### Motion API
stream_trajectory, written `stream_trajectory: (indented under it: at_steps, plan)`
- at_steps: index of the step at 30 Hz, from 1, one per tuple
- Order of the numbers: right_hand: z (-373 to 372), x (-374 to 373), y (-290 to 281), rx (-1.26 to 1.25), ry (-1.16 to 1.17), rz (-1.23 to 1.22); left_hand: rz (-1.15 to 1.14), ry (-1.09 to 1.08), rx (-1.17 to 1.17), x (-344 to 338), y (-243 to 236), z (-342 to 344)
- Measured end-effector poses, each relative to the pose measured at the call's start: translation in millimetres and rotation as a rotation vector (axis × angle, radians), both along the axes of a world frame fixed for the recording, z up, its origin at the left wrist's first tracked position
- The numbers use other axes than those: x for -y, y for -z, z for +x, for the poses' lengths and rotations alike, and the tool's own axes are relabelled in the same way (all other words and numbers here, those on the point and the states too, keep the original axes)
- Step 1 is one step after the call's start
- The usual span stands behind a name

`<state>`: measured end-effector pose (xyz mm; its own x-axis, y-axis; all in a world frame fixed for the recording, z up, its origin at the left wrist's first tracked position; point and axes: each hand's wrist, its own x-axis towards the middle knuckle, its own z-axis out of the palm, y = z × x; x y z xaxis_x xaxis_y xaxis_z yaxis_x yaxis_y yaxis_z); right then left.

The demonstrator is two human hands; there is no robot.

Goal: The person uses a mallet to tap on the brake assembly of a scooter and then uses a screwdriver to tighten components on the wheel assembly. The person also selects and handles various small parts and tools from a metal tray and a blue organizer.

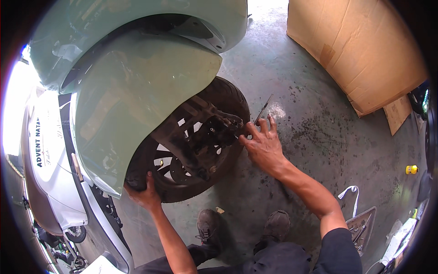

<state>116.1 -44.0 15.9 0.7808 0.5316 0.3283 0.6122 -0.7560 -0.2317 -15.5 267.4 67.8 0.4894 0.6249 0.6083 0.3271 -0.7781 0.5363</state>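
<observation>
A scooter's front wheel with a black tire and light-coloured spokes stands partly under a pale green fender. My left hand grips the tire at its lower left; the thumb lies on the sidewall and the other fingers are mostly hidden. At the wheel's right side my right hand is closed, its fingers bent around a thin, dark metal rod-like tool that sticks up past the fingers. Those fingertips are beside the dark brake caliper. The tool's working end cannot be made out.
Green body panels curve above the wheel. A large cardboard sheet stands at the upper right. To the lower right are a metal tray with tools, a white strap and a small yellow container. A white scooter is at left.
</observation>
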Motion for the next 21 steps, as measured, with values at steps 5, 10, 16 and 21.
stream_trajectory:
  at_steps: [5, 10, 16, 21]
  plan:
    - [4, 1, -3, 0.036, -0.038, -0.043, -0.009, 0.014, 0.023, -3, 2, -1]
    - [7, -1, -7, 0.075, -0.082, -0.083, 0.01, -0.008, -0.028, -3, 3, -2]
    - [14, 3, 15, -0.097, -0.122, 0.103, 0.031, -0.05, -0.036, -4, 7, -3]
    - [11, 5, 10, 0.215, -0.101, 0.044, -0.002, -0.039, -0.004, -8, 5, -4]
